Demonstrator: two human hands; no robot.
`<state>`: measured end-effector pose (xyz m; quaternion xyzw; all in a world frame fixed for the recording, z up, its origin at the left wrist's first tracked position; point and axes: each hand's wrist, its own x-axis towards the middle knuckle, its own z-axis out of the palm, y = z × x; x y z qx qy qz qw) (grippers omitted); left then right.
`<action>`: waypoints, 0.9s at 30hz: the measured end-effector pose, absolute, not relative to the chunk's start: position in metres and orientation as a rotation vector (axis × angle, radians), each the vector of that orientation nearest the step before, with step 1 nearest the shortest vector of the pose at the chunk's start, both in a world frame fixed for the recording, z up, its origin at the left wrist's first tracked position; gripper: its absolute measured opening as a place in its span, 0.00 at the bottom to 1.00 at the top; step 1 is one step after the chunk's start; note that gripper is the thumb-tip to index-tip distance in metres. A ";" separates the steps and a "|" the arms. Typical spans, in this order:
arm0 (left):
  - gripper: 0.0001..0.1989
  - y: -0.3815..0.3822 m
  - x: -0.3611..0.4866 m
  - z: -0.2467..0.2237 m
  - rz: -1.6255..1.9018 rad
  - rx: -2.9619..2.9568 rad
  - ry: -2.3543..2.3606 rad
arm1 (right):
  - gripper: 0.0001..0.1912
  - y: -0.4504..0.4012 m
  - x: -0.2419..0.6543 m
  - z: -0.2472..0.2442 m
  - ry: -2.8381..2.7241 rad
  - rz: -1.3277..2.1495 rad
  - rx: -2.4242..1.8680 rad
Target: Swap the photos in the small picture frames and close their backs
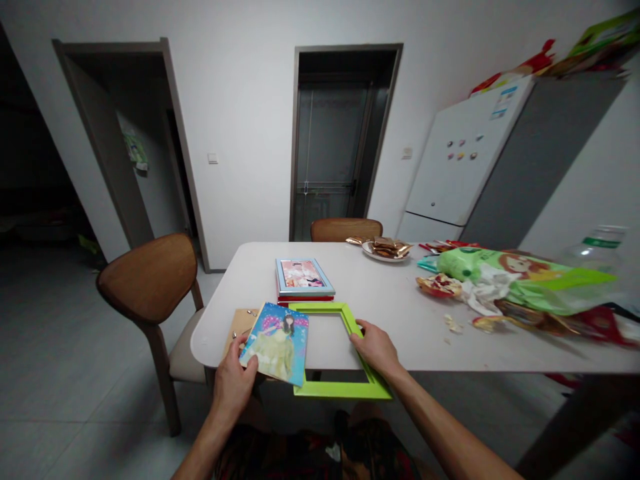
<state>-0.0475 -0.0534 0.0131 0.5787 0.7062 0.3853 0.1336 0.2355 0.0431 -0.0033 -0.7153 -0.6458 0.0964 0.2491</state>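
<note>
Our left thumb lies on the face of a picture card (277, 343) near its lower left corner, with the other fingers of the left hand (235, 373) along and behind that edge, so they are clamped on it; the fingertips behind are hidden. The card, showing a figure in a pale gown on blue, slants up and away from those fingers, covering the left bar of a lime-green frame (345, 390). Our right hand (376, 345) is closed on the frame's right bar from outside, fingertips on its upper half, well apart from the card. The frame's near bar juts past the edge of the white table (380, 293). Beneath the card and beside our left fingers we see a brown board (243, 319) with metal clips. Just beyond the frame lies a stack of framed pictures (303, 277), a pale blue one on top. Farther off we have a plate (370, 252) of golden packets (389, 248), and to the right a green package (525, 270), a clear bottle (595, 250) and, behind, a fridge (465, 180).
</note>
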 end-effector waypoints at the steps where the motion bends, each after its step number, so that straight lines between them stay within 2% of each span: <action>1: 0.17 -0.054 -0.047 0.014 1.068 1.702 2.069 | 0.22 0.042 0.235 -0.003 -1.782 0.236 -1.954; 5: 0.16 -0.059 -0.047 0.018 0.857 1.796 2.144 | 0.22 0.039 0.234 0.000 -1.860 0.150 -1.960; 9: 0.16 -0.060 -0.046 0.021 0.726 1.850 2.180 | 0.21 0.032 0.220 0.010 -1.891 0.048 -1.778; 16: 0.17 -0.060 -0.043 0.027 0.516 1.929 2.217 | 0.18 0.022 0.166 0.011 -1.862 0.718 -1.415; 21: 0.18 -0.062 -0.040 0.031 0.422 1.988 2.213 | 0.28 0.030 0.144 0.007 -1.561 1.039 -1.353; 27: 0.18 -0.063 -0.040 0.029 0.642 2.140 2.144 | 0.32 0.028 0.135 0.009 -1.166 1.304 -1.203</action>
